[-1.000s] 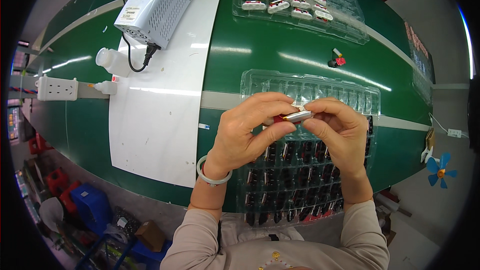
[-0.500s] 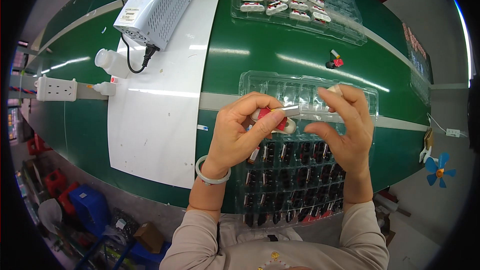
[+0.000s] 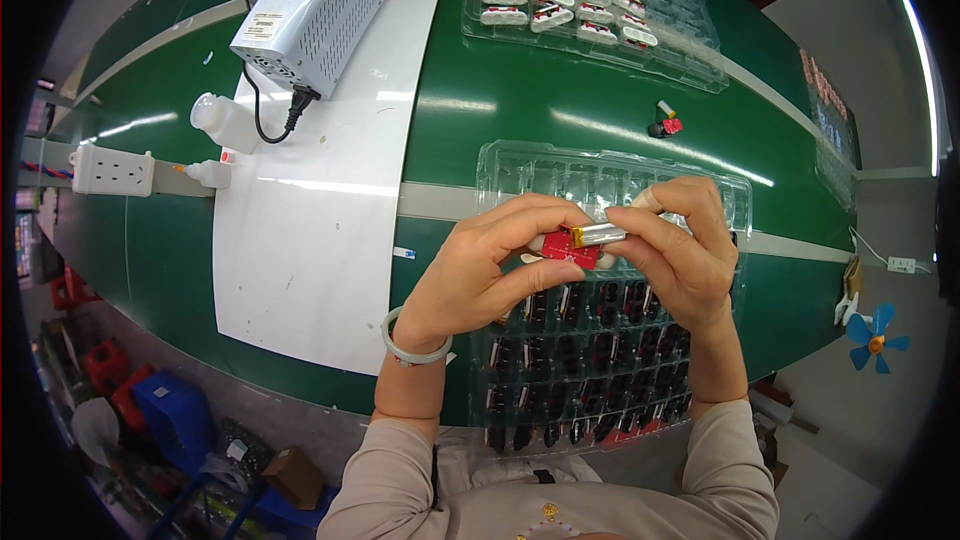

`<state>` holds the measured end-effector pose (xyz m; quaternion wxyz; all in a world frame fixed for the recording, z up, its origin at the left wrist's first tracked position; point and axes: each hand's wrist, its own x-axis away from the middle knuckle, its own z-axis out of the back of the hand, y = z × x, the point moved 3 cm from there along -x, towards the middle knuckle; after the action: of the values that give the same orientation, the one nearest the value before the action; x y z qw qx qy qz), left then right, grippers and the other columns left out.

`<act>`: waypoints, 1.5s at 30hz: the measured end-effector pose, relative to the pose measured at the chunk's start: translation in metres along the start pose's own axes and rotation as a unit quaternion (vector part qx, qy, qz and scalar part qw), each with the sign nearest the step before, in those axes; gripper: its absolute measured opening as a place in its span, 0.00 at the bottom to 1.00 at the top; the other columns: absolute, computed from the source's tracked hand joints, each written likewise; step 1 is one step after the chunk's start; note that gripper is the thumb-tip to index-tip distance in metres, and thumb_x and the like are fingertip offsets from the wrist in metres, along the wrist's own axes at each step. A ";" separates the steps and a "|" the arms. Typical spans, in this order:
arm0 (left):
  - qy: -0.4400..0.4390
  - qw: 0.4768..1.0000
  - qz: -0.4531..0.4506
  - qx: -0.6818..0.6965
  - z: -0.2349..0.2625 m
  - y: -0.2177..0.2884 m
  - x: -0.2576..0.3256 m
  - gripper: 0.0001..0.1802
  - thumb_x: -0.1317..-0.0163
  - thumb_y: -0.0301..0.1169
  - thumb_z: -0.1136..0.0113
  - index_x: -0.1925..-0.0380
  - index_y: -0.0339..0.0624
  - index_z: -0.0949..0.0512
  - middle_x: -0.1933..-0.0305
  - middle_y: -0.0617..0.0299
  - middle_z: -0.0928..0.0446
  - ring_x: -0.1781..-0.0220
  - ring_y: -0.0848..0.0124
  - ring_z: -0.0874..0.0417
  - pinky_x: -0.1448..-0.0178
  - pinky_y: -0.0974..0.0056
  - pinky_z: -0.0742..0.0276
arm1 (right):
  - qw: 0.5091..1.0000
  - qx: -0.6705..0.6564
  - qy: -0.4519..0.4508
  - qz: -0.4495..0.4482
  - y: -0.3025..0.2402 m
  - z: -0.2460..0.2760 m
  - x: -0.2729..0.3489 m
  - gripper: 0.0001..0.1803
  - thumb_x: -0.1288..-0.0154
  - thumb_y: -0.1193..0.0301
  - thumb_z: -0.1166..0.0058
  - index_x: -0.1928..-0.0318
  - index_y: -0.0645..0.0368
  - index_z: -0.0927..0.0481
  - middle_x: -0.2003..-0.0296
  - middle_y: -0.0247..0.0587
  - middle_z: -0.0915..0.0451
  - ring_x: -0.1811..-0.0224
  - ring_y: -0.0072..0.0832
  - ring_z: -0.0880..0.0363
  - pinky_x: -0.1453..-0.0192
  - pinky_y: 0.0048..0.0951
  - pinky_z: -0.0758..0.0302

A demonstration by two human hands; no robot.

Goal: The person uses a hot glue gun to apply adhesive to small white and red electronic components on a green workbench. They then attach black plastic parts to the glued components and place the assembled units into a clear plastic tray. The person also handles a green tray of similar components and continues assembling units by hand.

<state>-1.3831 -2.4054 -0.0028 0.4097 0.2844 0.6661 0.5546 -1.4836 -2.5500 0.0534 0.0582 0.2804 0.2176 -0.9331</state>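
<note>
Nearest the person, a clear moulded plastic tray lies on the green table; its near rows hold dark parts with red ends, its far rows stand empty. Above the tray, the left hand, with a pale bangle at the wrist, pinches a small red and white part between thumb and fingers. The right hand grips a small silver cylindrical cell with a yellow end, pressed against the top of the red part. Both hands are closed on these pieces, touching one another.

Left of the hands lies a white sheet. Farther off: a white bottle, a white power strip, a white perforated box, a small loose red part, and a second clear tray of white parts.
</note>
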 end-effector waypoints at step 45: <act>0.063 0.976 0.046 0.205 -0.006 -0.013 -0.001 0.20 0.51 0.15 0.35 0.55 0.28 0.24 0.49 0.47 0.24 0.53 0.67 0.18 0.50 0.70 0.18 | 0.980 -0.139 -0.077 -0.119 -0.004 -0.001 -0.004 0.13 0.53 0.78 0.37 0.63 0.59 0.21 0.62 0.38 0.23 0.61 0.34 0.22 0.60 0.30 0.23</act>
<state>-1.3866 -2.4119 -0.0146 0.2742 0.3567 0.7763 0.4415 -1.4805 -2.5464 0.0565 0.0016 0.1691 0.3716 -0.9128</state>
